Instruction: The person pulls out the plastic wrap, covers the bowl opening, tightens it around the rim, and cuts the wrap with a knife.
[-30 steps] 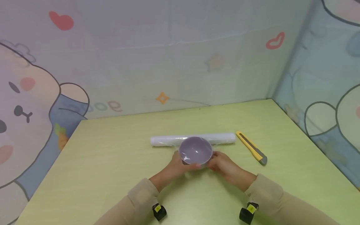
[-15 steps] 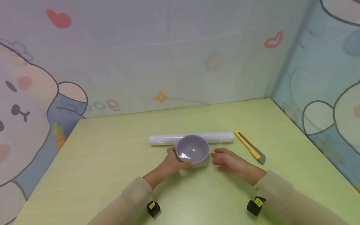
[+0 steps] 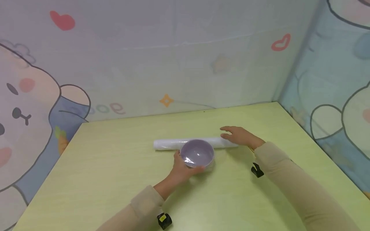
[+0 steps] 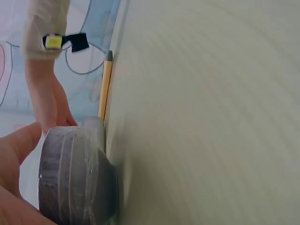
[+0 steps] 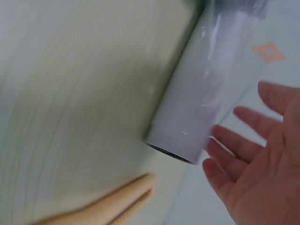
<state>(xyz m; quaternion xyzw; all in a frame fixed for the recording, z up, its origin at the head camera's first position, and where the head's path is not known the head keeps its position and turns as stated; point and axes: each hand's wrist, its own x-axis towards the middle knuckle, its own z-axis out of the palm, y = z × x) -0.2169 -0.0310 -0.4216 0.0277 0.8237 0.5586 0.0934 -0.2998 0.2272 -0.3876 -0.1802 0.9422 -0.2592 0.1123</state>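
A purple bowl (image 3: 197, 153) with clear plastic film stretched over it stands mid-table; in the left wrist view, wrinkled film wraps the bowl's side (image 4: 70, 176). My left hand (image 3: 182, 169) grips it from the left, thumb along the near side. Behind the bowl lies a white roll of plastic wrap (image 3: 170, 144), partly hidden by it. Over the roll's right end, my right hand (image 3: 238, 135) spreads its fingers and holds nothing. In the right wrist view, those fingers (image 5: 234, 143) are right beside the roll (image 5: 192, 93).
A yellow utility knife (image 4: 106, 86) lies right of the roll, mostly hidden under the right forearm in the head view. The pale green table (image 3: 115, 179) backs onto a printed cloth wall (image 3: 138, 64), with another cloth wall (image 3: 341, 80) at the right.
My right hand has let go of the bowl's right side and moved back and right, over the roll's end. The left hand keeps its grip on the bowl, which has shifted slightly left.
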